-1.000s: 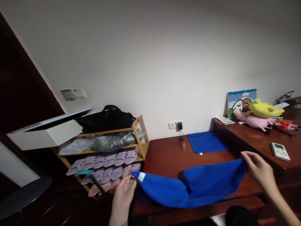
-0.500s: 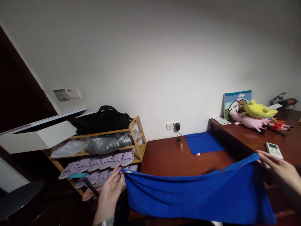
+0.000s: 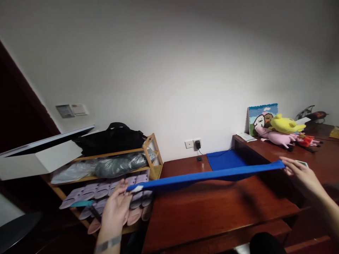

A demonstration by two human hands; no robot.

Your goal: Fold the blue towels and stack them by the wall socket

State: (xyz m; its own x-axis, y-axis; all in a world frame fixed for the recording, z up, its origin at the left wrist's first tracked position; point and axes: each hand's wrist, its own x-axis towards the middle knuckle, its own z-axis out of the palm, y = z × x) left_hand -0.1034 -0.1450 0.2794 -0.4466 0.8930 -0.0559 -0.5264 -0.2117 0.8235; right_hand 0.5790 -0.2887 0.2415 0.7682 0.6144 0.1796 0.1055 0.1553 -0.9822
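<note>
A blue cloth (image 3: 206, 177) is stretched in the air between my two hands, seen almost edge-on as a narrow band. My left hand (image 3: 118, 203) pinches its left corner, beside a small white tag. At the other end, my right hand (image 3: 300, 173) grips the right corner between thumb and fingers. Below the cloth lies the reddish-brown wooden desk top (image 3: 201, 208), with a shadow on it. A second blue cloth (image 3: 225, 159) lies flat at the back of the desk near the wall, its front part hidden behind the held one.
At left, a wooden rack (image 3: 156, 169) holds lilac slippers (image 3: 102, 190), plastic-wrapped items and a black bag (image 3: 111, 137); a white box (image 3: 53, 155) sits beside the bag. On the raised right surface lie plush toys (image 3: 283, 130) and a picture (image 3: 261, 116). A plugged-in adapter (image 3: 197, 144) is on the wall.
Both hands have raised the blue cloth; it hung down as a wide sheet and is now swung up nearly level, uncovering the desk's front. The view has shifted slightly.
</note>
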